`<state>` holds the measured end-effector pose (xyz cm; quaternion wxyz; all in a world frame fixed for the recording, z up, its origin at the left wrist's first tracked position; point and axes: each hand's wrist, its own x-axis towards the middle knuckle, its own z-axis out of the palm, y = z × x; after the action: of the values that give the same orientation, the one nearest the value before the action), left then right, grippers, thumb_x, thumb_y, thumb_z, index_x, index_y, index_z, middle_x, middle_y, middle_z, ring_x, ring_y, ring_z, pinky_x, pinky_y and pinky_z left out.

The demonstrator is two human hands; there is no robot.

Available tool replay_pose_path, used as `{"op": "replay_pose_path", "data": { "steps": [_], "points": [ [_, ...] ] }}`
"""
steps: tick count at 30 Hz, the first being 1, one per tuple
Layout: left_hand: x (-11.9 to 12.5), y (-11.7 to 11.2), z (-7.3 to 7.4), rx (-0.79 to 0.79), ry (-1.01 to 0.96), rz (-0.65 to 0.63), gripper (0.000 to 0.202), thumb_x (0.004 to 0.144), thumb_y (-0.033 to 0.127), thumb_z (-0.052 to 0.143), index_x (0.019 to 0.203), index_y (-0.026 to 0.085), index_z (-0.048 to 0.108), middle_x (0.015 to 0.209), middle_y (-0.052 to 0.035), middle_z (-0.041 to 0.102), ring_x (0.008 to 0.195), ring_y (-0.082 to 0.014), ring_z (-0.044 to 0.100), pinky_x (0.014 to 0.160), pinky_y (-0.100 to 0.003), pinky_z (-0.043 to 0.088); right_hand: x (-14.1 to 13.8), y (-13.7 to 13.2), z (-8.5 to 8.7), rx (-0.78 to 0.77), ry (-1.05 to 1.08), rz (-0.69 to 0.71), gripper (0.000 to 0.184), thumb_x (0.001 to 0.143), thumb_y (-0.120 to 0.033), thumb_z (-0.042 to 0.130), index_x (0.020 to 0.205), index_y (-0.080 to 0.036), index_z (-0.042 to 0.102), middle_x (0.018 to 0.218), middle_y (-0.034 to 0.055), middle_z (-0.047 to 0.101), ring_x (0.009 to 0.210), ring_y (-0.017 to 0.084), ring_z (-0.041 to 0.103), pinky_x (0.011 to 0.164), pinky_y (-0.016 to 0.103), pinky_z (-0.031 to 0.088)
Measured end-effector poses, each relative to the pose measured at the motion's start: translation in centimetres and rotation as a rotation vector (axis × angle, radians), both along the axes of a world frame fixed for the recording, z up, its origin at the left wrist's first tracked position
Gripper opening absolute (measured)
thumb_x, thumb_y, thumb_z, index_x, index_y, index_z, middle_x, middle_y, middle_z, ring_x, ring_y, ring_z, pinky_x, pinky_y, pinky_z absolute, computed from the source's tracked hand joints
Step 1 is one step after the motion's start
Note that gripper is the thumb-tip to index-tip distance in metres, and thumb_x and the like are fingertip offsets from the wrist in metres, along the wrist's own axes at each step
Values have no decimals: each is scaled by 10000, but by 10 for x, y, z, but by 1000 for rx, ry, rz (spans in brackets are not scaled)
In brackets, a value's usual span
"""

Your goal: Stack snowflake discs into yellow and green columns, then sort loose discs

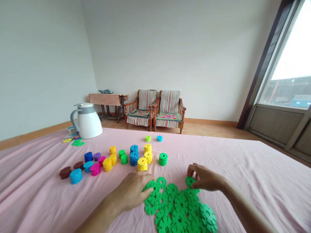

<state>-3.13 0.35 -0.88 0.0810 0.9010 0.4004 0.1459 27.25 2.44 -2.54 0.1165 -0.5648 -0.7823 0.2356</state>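
A pile of flat green flower-shaped discs point(178, 207) lies on the pink cloth point(243, 168) right in front of me. My left hand point(132, 191) rests palm down on the pile's left edge, its fingers curled over a few discs. My right hand point(205, 178) pinches a single green disc point(190, 181) at the pile's far right corner. Beyond the hands stand short stacks of discs in yellow point(142, 164), blue point(133, 155), green point(163, 159), pink point(95, 169) and brown point(65, 172).
A white jug point(87, 121) stands at the back left with flat discs point(77, 142) beside it. Two small stacks, green point(147, 138) and blue point(159, 138), sit near the far edge. Two wooden chairs point(155, 110) and a side table point(108, 100) are by the wall.
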Motion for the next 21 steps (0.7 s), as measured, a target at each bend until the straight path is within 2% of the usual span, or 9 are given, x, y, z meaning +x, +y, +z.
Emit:
{"op": "replay_pose_path", "data": {
  "steps": [4, 10, 13, 16, 19, 21],
  "points": [
    [1, -9, -6, -27, 96, 69, 162, 784, 322, 612, 919, 234, 608, 911, -20, 599, 871, -216, 575, 732, -287, 401, 1, 3, -7, -8, 25, -26, 262, 557, -154, 613, 813, -173, 563, 813, 21, 592, 698, 138, 532, 568, 223, 374],
    [14, -18, -16, -50, 100, 190, 139, 818, 296, 563, 917, 203, 594, 985, -49, 562, 935, -223, 547, 772, -304, 409, -9, 6, -13, -1, 135, 5, 200, 571, -122, 589, 767, -161, 585, 724, -2, 585, 643, 114, 508, 521, 201, 331],
    [23, -24, -18, -52, 61, 177, 137, 822, 269, 549, 936, 205, 591, 990, -44, 552, 931, -212, 543, 788, -305, 412, -22, 5, -13, 81, 176, 14, 182, 597, -98, 554, 760, -160, 606, 626, -30, 531, 582, 94, 462, 504, 205, 293],
    [31, -26, -16, -80, -1, 120, 190, 807, 305, 576, 971, 212, 602, 981, -39, 554, 940, -208, 541, 813, -302, 411, -34, 5, -16, 140, 262, 13, 264, 644, -87, 518, 874, -170, 617, 557, -58, 468, 528, 84, 426, 490, 210, 270],
    [39, -19, -11, -136, -81, 48, 232, 784, 350, 602, 971, 215, 627, 935, -31, 581, 891, -197, 557, 780, -283, 417, -44, 6, -21, 171, 366, -29, 263, 688, -102, 500, 928, -172, 585, 548, -66, 462, 510, 86, 434, 489, 211, 287],
    [45, -9, -10, -176, -175, 60, 187, 779, 333, 596, 897, 196, 645, 860, -20, 602, 784, -168, 571, 703, -255, 422, -49, 7, -25, 176, 450, -63, 207, 707, -121, 500, 902, -169, 548, 554, -66, 475, 517, 90, 458, 490, 209, 311]
  ]
}}
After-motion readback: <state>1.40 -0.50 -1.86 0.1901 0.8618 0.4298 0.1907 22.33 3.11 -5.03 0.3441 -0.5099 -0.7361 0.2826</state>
